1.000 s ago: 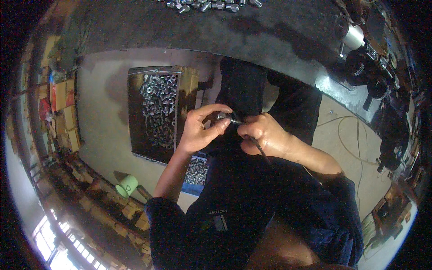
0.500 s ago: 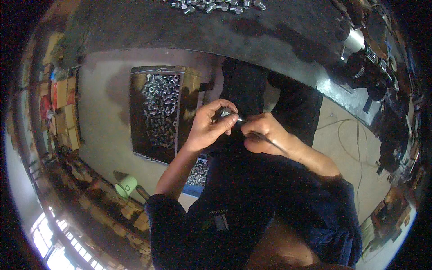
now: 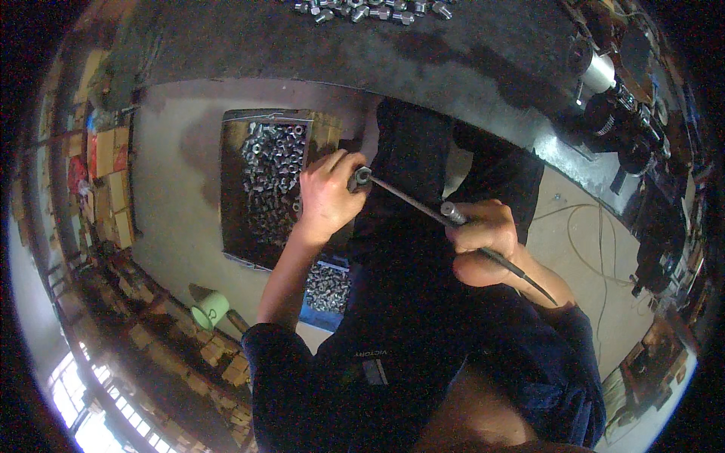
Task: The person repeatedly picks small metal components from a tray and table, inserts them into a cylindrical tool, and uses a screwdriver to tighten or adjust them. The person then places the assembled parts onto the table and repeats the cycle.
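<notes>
My left hand is closed around a small metal fitting, its round open end facing right. In my right hand is a thin metal rod, whose far tip meets or lies just in front of the fitting's opening; I cannot tell whether it is inside. The rod's dark, tapering rear end sticks out below the right fist along the forearm. A short metal cylinder pokes up beside the right fingers. Whether it belongs to the rod is unclear.
Left of my legs stands an open box filled with metal fittings. Below it is a blue-edged bin of small metal parts. More fittings lie on the dark bench. A green cup and cables are nearby.
My right hand has drawn away to the right and down, exposing the rod and the short cylinder. My left hand has turned and shifted slightly left, still gripping the fitting.
</notes>
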{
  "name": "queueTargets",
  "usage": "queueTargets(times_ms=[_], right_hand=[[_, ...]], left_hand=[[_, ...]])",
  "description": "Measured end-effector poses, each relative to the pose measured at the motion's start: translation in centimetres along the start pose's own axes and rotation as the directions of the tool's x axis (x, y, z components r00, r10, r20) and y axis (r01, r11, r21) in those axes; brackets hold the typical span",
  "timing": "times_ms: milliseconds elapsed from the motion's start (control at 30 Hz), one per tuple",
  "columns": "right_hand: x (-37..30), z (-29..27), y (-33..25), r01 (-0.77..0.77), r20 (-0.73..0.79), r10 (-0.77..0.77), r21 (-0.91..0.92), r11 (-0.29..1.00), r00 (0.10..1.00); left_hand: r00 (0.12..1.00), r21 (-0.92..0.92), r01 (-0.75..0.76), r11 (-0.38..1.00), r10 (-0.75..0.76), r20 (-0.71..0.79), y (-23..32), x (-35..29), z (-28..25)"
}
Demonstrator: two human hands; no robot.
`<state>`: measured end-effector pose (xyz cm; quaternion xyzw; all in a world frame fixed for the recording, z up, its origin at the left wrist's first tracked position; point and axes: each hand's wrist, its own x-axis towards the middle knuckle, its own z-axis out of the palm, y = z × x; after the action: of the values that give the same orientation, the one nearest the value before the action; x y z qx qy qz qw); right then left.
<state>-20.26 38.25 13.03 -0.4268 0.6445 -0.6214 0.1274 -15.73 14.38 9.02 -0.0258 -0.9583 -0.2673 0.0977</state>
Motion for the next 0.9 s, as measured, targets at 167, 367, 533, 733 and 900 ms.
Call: queueTargets(times_ms=[167,367,533,733,900], right_hand=[[0.6,0.2,0.1,-0.065,0.062,0.063,0.018,0.998,0.996],[1.4,1.3,1.8,-0.084,0.188,0.117,-0.173,0.981,0.975],[1.3,1.9,4.0,-0.064,0.148,0.130,-0.388,0.919,0.980],[-1.1,0.0,2.2,0.154,-0.004,-0.176,-0.460,0.874,0.984],[-1.5,-1.7,1.6,0.203,-0.004,-0.229,-0.453,0.868,0.973]], left_hand=[[0.998,0.019,-0.065,0.998,0.065,-0.023,0.2,0.2,0.0],[0.993,0.027,-0.119,0.992,0.120,-0.013,1.2,0.8,1.1],[0.987,-0.015,-0.161,0.987,0.162,0.025,1.9,1.6,2.7],[0.995,0.133,-0.018,0.991,0.005,0.101,-0.7,4.6,1.9],[1.000,0.189,-0.023,0.982,0.020,0.018,-1.3,12.6,2.1]])
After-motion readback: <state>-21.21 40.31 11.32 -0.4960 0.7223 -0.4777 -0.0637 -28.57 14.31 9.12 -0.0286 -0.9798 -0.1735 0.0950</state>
